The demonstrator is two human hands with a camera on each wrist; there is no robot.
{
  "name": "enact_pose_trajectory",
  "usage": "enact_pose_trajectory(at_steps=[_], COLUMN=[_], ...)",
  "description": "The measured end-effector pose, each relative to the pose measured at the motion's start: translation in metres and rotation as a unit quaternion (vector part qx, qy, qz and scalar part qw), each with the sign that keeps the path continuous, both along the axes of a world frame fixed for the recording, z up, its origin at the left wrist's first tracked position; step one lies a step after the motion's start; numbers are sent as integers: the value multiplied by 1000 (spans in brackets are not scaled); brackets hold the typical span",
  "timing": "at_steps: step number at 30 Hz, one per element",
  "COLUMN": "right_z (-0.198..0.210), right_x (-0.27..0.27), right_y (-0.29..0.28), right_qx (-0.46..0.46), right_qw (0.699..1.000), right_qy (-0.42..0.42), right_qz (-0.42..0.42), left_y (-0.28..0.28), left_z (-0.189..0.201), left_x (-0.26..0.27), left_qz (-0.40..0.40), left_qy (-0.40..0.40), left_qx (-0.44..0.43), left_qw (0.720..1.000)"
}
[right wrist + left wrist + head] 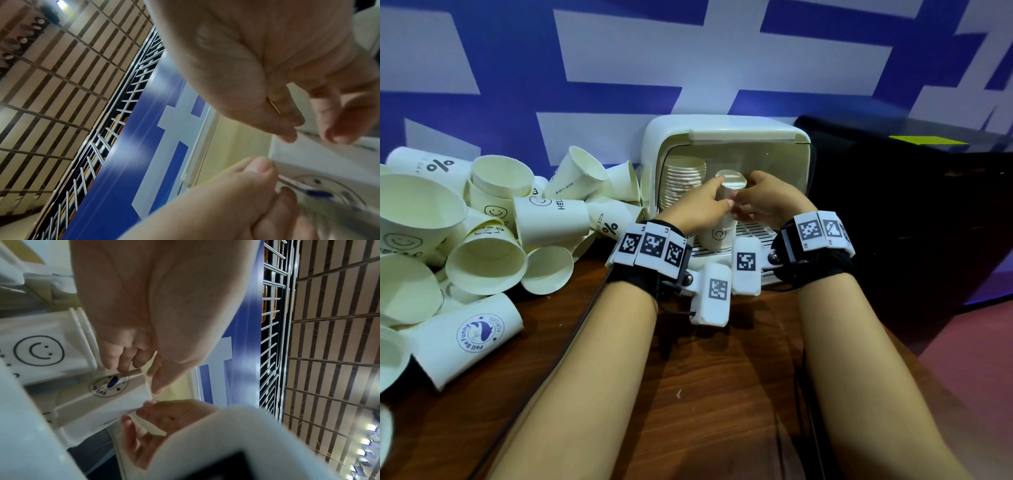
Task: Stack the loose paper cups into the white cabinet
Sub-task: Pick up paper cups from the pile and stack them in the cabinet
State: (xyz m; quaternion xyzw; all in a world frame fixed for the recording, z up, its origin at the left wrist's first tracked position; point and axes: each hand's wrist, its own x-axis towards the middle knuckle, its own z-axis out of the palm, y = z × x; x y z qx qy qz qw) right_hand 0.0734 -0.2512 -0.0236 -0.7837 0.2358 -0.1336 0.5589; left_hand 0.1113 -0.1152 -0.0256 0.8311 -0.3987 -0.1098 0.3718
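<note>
A white cabinet [726, 132] sits on the table against the wall, with its front open. Inside on the left is a tall stack of cups [683, 181]. In the middle stands a short stack [717, 233], upside down, with a smiley face on the lowest cup. The top cup [730, 186] on it is upside down too and has a round blue picture. Many loose cups [482, 233] lie in a messy pile to the left of the cabinet, tipped every way.

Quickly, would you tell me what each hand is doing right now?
Left hand: grips the upside-down cup.
Right hand: grips the same cup.
</note>
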Motion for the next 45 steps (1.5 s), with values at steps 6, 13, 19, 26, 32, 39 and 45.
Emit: enact_pose_trajectory(at_steps=[6,13,19,26,32,39,45], right_z=[7,10,9,13,38,53,48], right_x=[0,-4,-9,-12,-24,-27,-23], right_y=[-5,5,5,10,33,79,116], right_qx=[-115,-220,-243,-211,-162,-169,-215], right_qw=[991,973,965,970,980,972,955], right_qy=[2,71,92,99,22,-75,-131], right_qz=[-63,24,39,68,116,141,156], left_y=[2,0,-1,5,43,105,162], left_z=[5,1,-3,4,46,72,75], left_x=[0,3,4,1,-4,-13,-11], left_qz=[-10,-29,-52,-45,-35,39,138], left_qy=[-70,-57,-70,-74,-82,-91,-126], left_qx=[9,28,90,69,-41,-73,-47], left_qw=[997,998,992,994,995,992,981])
